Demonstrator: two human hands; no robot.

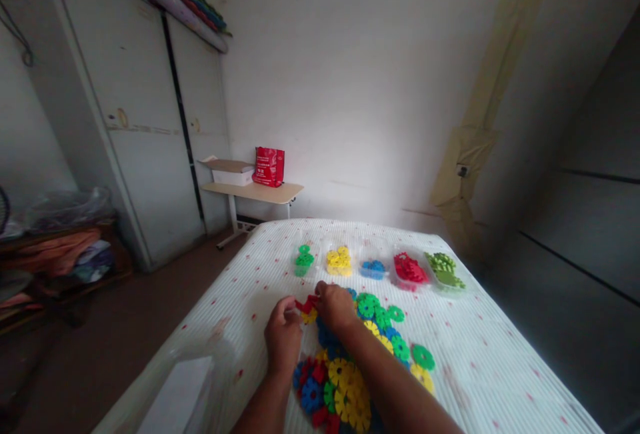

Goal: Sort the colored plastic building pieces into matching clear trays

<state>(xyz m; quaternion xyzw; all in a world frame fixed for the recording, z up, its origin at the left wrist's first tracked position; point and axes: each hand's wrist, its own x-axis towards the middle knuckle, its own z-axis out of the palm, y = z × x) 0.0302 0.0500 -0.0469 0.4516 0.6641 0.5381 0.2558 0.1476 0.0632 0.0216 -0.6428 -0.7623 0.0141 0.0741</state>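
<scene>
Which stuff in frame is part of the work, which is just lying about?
Apparently in use:
- red part at the fingertips of left hand and right hand
- mixed-colour pile of notched pieces
- five clear tubs of pieces, each one colour

Apparently just lying about:
- red bag and white box on side table
- rolled bedding atop cupboard

Left forearm (265, 399): extended far; left hand (283, 335) curled. Right forearm (395, 377): slanted far-left; right hand (337, 307) curled, just beside the left hand.
</scene>
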